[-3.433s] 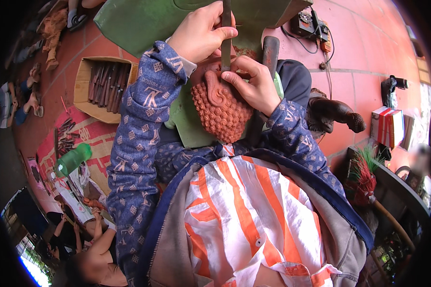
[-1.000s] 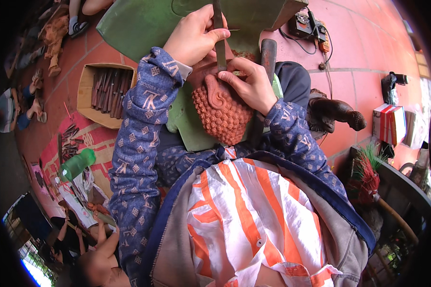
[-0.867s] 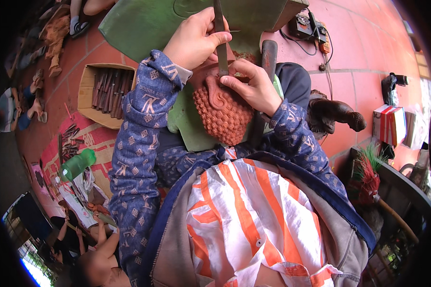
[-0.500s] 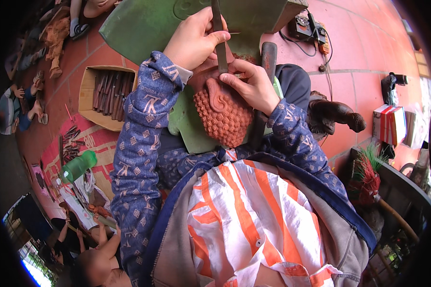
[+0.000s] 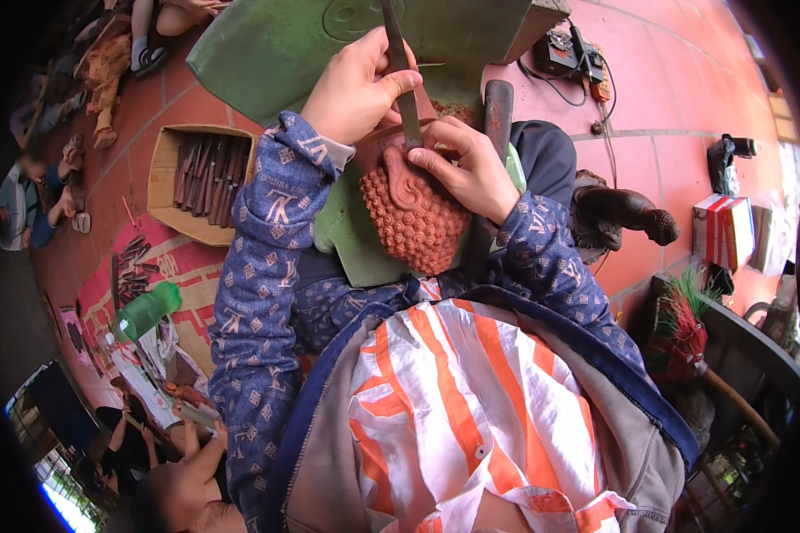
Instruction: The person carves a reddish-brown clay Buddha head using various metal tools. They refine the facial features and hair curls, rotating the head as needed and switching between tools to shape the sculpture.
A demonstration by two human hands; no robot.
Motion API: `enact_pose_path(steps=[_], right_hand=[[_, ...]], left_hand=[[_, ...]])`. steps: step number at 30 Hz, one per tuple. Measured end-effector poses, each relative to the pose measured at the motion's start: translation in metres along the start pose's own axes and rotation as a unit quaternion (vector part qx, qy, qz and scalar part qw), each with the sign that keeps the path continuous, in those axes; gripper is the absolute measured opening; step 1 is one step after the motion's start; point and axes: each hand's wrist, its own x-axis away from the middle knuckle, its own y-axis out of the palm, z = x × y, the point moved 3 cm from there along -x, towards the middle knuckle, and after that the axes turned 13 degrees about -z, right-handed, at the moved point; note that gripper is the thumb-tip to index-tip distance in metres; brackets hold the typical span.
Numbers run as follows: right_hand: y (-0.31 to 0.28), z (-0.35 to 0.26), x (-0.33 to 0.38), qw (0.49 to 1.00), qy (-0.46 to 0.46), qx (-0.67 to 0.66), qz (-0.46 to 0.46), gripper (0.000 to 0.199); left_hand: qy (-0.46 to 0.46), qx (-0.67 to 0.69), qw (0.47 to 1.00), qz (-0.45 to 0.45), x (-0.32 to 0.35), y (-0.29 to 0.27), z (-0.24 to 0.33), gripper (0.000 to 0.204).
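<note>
A reddish-brown carved wooden head (image 5: 415,226), covered with rounded curls and with a long ear, lies on a green surface (image 5: 351,244) close in front of my body. My left hand (image 5: 351,93) is closed round a long, flat, dark steel carving chisel (image 5: 408,120). The chisel slants down, its lower end at the wood just above the ear. My right hand (image 5: 471,167) pinches the chisel near that end, its thumb beside the ear and its fingers over the carving. The carved face is mostly hidden by my hands.
A dark rounded bar (image 5: 499,115) stands right of the carving. To the left, a cardboard box (image 5: 164,182) holds several chisels; a green plastic bottle (image 5: 147,311) lies below it. A dark carved figure (image 5: 618,213) and a black corded device (image 5: 557,53) are at right. Other people sit at left.
The chisel's lower end has shifted slightly down and its upper part leans more to the left. Both hands have moved a little with it; the carved head stays put.
</note>
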Motion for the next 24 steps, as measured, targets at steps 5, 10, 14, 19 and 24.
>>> enact_pose_path(steps=[5,10,14,19,24], right_hand=[[0.004,-0.014,-0.003,0.992,0.032,0.107,0.054,0.023],[0.001,-0.004,-0.003,0.999,0.017,0.038,0.015,0.023],[0.0,-0.005,0.001,0.999,0.021,0.045,0.014,0.023],[0.004,-0.011,-0.005,0.993,0.048,0.1,0.043,0.023],[-0.002,0.001,-0.004,1.0,0.007,-0.01,-0.009,0.023]], left_hand=[[0.025,-0.034,0.999,0.014,-0.002,-0.006,-0.004,0.017],[0.0,-0.008,1.0,0.02,0.005,-0.004,0.003,0.017],[0.015,0.02,0.999,0.02,0.007,-0.003,-0.006,0.017],[0.023,-0.029,0.999,0.018,-0.003,-0.005,0.0,0.015],[-0.001,-0.013,1.0,0.015,0.0,0.001,0.005,0.016]])
